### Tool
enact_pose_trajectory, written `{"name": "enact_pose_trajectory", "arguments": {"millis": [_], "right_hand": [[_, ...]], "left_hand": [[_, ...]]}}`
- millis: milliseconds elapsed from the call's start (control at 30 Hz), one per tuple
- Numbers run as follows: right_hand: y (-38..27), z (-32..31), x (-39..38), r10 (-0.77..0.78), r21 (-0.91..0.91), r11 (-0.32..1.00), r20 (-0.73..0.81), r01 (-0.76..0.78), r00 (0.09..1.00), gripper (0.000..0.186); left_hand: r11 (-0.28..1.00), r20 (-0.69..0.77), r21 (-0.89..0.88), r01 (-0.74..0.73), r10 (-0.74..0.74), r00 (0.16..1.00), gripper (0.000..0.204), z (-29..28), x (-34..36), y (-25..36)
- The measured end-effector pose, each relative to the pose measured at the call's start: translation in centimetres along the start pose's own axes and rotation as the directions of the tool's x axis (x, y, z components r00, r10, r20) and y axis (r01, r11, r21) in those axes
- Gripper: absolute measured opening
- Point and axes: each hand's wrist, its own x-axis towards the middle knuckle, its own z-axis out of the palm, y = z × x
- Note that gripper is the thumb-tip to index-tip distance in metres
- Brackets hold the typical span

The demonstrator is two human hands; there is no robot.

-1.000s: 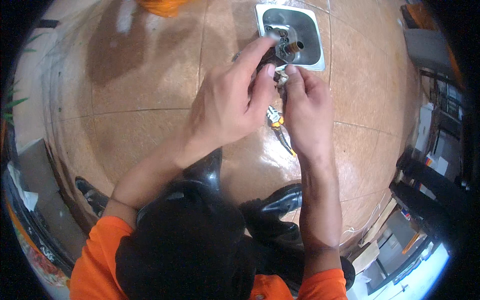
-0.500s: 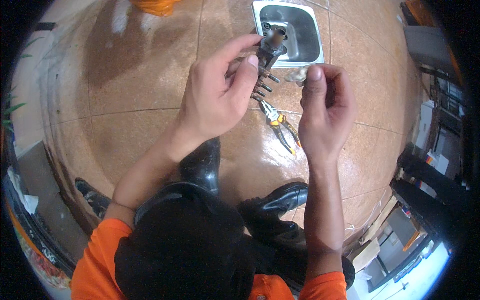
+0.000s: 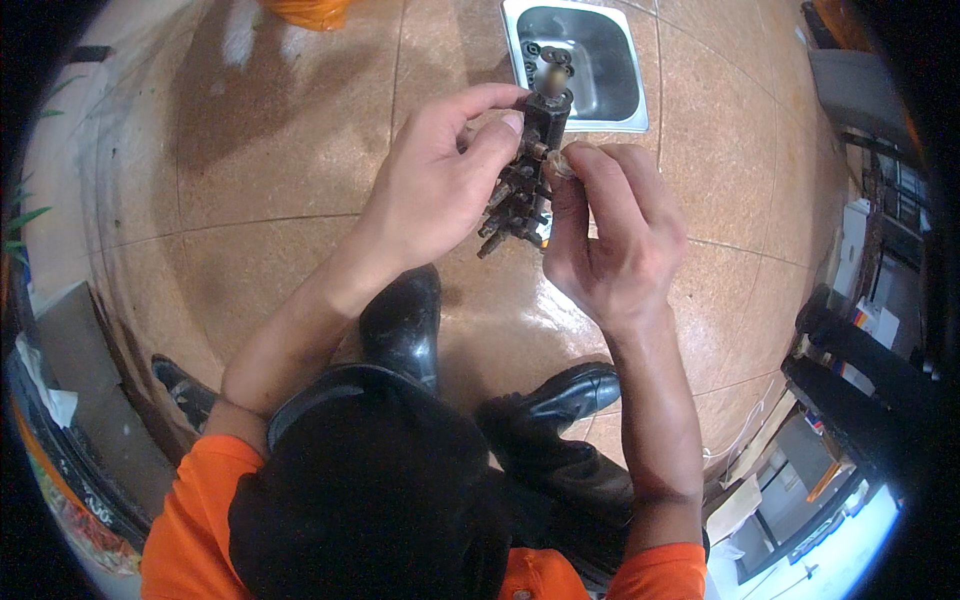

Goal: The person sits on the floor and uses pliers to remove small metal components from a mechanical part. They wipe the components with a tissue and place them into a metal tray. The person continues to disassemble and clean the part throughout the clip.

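Note:
My left hand (image 3: 430, 185) is closed around a dark, greasy metal valve body (image 3: 546, 122) with several stub fittings along its side. Its upper end has a round, blurred knob, and the lower fittings hang below my fingers. Between thumb and fingertips, my right hand (image 3: 620, 225) pinches a small pale piece (image 3: 562, 164), whose exact kind I cannot make out. This piece is at the tip of one of the stubs; whether it is on it or only touching, I cannot tell. Behind the valve body, only a bit of the pliers (image 3: 546, 228) shows on the floor.
Beyond my hands, a square steel basin (image 3: 640, 85) lies on the brown tiled floor (image 3: 290, 180), with several dark round parts (image 3: 548, 58) inside. An orange bag (image 3: 308, 10) is at the far edge. My black boots (image 3: 405, 325) are below my arms. Shelving and boxes line the right side.
My right hand has moved left and brought the pale piece against a stub. The valve body has turned in my left hand, showing more fittings and covering most of the pliers.

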Motion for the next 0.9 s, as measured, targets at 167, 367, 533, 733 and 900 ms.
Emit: {"name": "enact_pose_trajectory", "arguments": {"millis": [167, 367, 533, 733, 900], "right_hand": [[-0.5, 0.1, 0.3, 0.330, 0.150, 0.924, 0.149, -0.351, 0.932, 0.010], [-0.4, -1.0, 0.9, 0.613, 0.539, -0.414, 0.761, -0.733, 0.214, 0.016], [1.7, -1.6, 0.3, 0.285, 0.382, -0.600, 0.923, -0.703, 0.259, 0.017], [1.5, -2.2, -0.1, 0.616, 0.457, 0.618, 0.224, -0.640, 0.755, 0.016], [0.7, -2.4, 0.1, 0.086, 0.013, 0.996, 0.088, -0.087, 0.992, 0.025]], "left_hand": [[0.974, -0.040, 0.172, -0.150, 0.159, 0.986, 0.032, 0.2, 0.5, -1.0], [0.929, 0.013, 0.295, -0.225, 0.231, 0.973, 0.030, 0.7, -0.1, -1.1], [0.855, 0.062, 0.417, -0.309, 0.312, 0.948, 0.030, 0.1, -0.1, -0.2], [0.958, -0.033, 0.242, -0.157, 0.169, 0.985, 0.031, -0.4, 0.9, -1.2], [0.978, 0.013, 0.182, -0.100, 0.099, 0.995, 0.032, -0.8, 1.0, -0.8]]}}
